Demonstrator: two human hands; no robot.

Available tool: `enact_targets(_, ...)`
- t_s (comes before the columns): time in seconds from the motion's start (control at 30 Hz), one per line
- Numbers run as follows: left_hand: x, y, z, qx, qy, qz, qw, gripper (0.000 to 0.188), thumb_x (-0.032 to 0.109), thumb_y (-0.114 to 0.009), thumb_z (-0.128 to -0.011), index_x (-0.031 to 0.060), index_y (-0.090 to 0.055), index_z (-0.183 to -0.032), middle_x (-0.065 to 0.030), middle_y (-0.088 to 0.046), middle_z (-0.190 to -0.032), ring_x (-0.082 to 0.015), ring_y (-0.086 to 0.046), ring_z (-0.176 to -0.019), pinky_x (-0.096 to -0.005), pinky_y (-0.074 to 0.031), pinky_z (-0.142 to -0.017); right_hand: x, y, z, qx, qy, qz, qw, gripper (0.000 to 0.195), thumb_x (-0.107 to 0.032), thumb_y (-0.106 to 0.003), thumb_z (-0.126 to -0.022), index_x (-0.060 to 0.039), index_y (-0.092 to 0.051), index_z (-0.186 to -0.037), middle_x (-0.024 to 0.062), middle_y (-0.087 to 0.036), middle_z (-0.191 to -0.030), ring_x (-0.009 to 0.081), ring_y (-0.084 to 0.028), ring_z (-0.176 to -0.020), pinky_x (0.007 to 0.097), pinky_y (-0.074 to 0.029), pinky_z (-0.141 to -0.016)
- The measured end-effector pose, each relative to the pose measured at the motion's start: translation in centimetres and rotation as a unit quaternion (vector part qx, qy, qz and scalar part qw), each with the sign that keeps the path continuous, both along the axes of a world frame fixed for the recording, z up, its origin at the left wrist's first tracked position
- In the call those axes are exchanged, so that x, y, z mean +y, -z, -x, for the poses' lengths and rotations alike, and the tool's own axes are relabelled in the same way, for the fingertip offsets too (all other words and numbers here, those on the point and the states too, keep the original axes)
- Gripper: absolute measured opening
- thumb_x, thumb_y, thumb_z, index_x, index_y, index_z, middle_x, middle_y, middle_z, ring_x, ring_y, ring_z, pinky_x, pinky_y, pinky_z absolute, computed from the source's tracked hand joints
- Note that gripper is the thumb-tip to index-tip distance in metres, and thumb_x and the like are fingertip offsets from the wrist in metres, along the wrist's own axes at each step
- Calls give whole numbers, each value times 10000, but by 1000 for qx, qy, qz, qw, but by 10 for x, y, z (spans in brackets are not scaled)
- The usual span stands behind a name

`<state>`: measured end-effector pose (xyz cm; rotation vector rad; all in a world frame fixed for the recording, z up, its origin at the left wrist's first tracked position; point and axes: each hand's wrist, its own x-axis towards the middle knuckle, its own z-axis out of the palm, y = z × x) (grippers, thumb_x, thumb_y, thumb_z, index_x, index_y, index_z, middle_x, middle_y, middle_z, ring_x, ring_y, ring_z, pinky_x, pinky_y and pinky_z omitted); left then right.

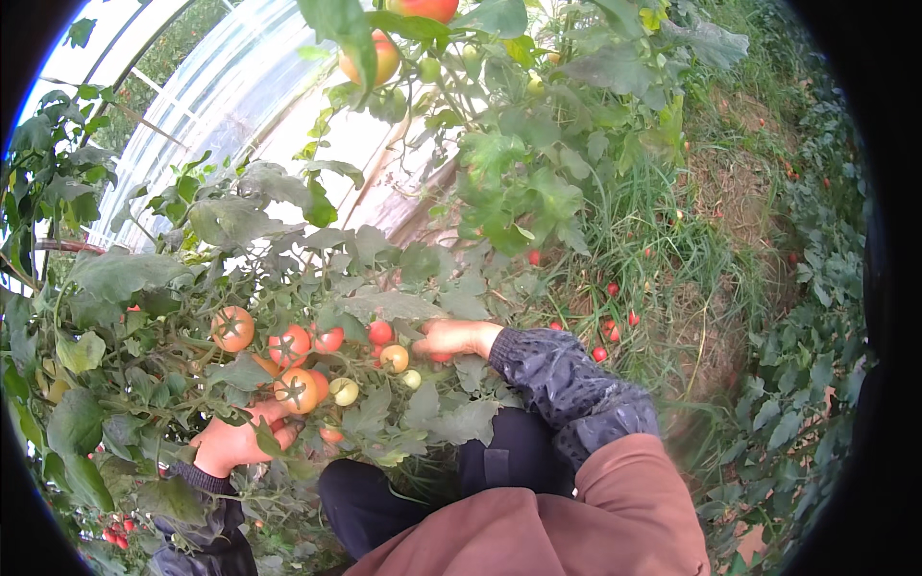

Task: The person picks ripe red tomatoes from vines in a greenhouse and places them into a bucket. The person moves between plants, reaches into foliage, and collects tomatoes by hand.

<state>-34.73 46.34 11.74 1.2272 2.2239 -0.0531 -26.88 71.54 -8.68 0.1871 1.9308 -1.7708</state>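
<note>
My left hand (241, 439) reaches in among the tomato leaves at lower left, just below a large orange tomato (295, 390). A leaf and the fruit hide part of its fingers, so its grip cannot be made out. My right hand (457, 338) is at the middle of the view, its fingers over a red tomato (441, 356) and partly behind leaves. Whether it holds that fruit is unclear. Between the hands hang several tomatoes: a pinkish red one (289, 345), an orange one (233, 329), a small red one (379, 332), a yellow one (394, 358) and a pale green one (343, 391).
Tall tomato plants (533, 173) rise ahead, with a ripening tomato (371, 59) high up. Clear plastic greenhouse sheeting (230, 79) curves behind at upper left. To the right runs a strip of grass and dry straw (727, 288) with fallen red tomatoes (611, 330); more plants (814, 403) border it.
</note>
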Motion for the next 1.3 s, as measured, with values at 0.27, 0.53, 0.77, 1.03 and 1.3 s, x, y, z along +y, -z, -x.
enact_targets(0.27, 12, 1, 1, 23, -30, -19, 999, 154, 145, -598, -694, 115, -614, -845, -61, -599, -751, -236, -589, -673, -342, -469, -615, -17, 110, 34, -115, 305, 478, 815, 176, -167, -408, -867, -64, -502, -974, 39, -586, -839, 170, -578, -655, 344, -517, -551)
enact_targets(0.53, 17, 16, 6, 53, 50, -49, 996, 185, 172, -599, -676, 120, -613, -854, -80, -608, -778, -264, -594, -733, -355, -469, -649, 6, 59, 6, -117, 268, 430, 854, 296, -282, -430, -887, -118, -458, -1131, 20, -583, -994, 138, -578, -810, 345, -505, -693)
enact_targets(0.77, 22, 14, 14, -2, 39, -47, 998, 278, 140, -514, -746, 130, -534, -1024, -105, -561, -739, -259, -562, -649, -331, -455, -580, 9, 120, 10, -59, 350, 386, 852, 338, -224, -458, -864, -76, -459, -1168, 65, -536, -1113, 169, -545, -905, 322, -464, -782)
enact_targets(1.03, 68, 21, 43, -44, 74, -97, 992, 275, 139, -541, -747, 76, -548, -1014, -86, -594, -852, -207, -580, -759, -320, -459, -694, 24, 106, -25, -51, 399, 376, 834, 321, -133, -483, -826, -46, -483, -1135, 57, -554, -1025, 163, -533, -888, 283, -430, -798)
enact_targets(1.3, 105, 90, 49, 141, 220, -344, 902, 488, 233, -555, -742, 92, -472, -1202, -80, -489, -1213, -250, -521, -975, -348, -417, -839, 65, 87, -116, 32, 594, 3, 804, 295, -151, -501, -815, -71, -510, -1099, 17, -562, -960, 135, -515, -875, 272, -394, -767)
